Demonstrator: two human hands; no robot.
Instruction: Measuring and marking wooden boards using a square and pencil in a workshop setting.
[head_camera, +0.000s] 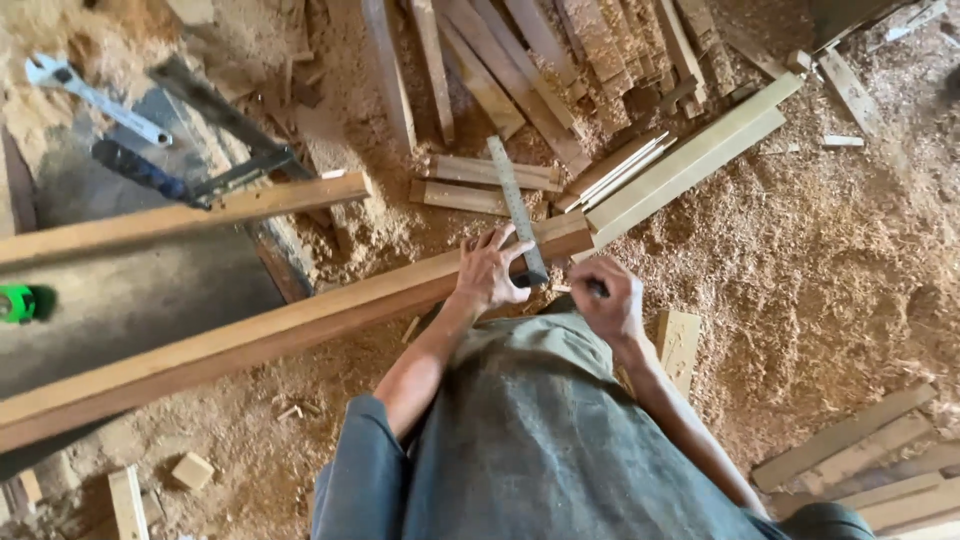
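Head camera looks down: left hand (490, 272) presses a metal square (517, 207) flat across a long wooden beam (250, 335) over a sawdust floor (820, 250). Right hand (608, 298), just beside it, grips a pencil (597, 289) at the beam's edge.

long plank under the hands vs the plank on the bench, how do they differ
The long plank has both hands on its far end: the left hand presses a square to it and the right hand holds a pencil there. The bench plank lies untouched beside a saw. The long plank looks thicker and longer. Both are bare wood, slanting the same way.
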